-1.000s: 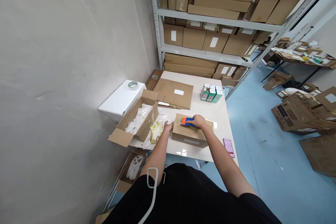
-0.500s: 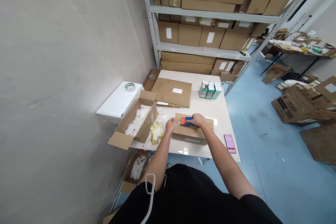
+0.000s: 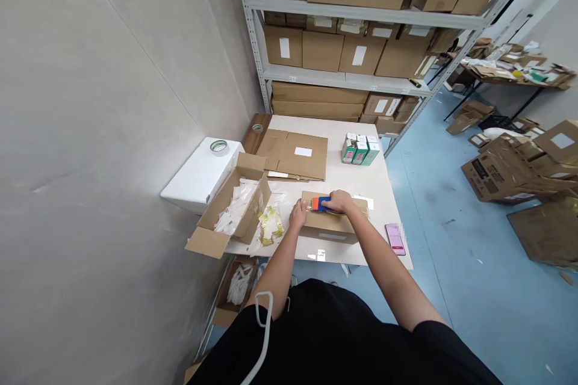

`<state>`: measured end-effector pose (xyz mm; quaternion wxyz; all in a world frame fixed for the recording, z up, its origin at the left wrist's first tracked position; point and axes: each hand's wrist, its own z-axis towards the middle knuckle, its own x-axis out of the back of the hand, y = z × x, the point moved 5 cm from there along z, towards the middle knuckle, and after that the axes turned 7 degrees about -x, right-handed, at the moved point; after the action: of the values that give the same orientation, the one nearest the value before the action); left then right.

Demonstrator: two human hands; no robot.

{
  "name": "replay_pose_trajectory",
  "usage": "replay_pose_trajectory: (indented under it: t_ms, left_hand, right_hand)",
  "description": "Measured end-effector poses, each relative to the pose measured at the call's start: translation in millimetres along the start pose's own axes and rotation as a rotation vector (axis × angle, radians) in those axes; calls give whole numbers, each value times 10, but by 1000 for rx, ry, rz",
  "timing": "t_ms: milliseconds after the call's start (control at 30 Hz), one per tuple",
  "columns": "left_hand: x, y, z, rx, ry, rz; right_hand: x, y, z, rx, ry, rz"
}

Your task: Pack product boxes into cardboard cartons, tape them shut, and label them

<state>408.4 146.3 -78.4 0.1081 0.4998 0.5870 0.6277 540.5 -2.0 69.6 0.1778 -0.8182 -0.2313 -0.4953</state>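
Observation:
A closed cardboard box [image 3: 329, 228] lies near the table's front edge, with clear tape along its top. My right hand [image 3: 341, 201] grips a blue and orange tape dispenser [image 3: 320, 204] against the box top. At the box's left end rests my left hand [image 3: 298, 215], its fingers stretched along the edge beside the tape; the fingertips are partly hidden. To its left are a crumpled yellow and white piece of tape or wrap [image 3: 271, 225] and an open carton [image 3: 253, 216] holding white packing material.
Flattened cardboard [image 3: 303, 156] lies at the table's back left. Small green and white boxes [image 3: 360, 150] stand at the back right, a phone [image 3: 395, 239] near the right edge. A tape roll [image 3: 218, 147] sits on a white box [image 3: 198, 174]. Shelves with cartons [image 3: 323, 51] rise behind.
My left hand has gone from a raised pinch at the box's left end to lying against that end. The right hand keeps the dispenser on the box top. The camera view has shifted slightly.

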Motion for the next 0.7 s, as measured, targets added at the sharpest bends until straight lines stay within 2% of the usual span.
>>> replay_pose_trajectory:
  t_ms: [167, 333, 700]
  left_hand:
    - [16, 0, 19, 2, -13, 31]
    - [23, -6, 14, 8, -23, 59]
    - [79, 13, -18, 32, -41, 111]
  right_hand:
    - [58, 92, -55, -22, -10, 54]
    - [26, 98, -120, -40, 21, 101]
    - [15, 152, -64, -13, 5, 106]
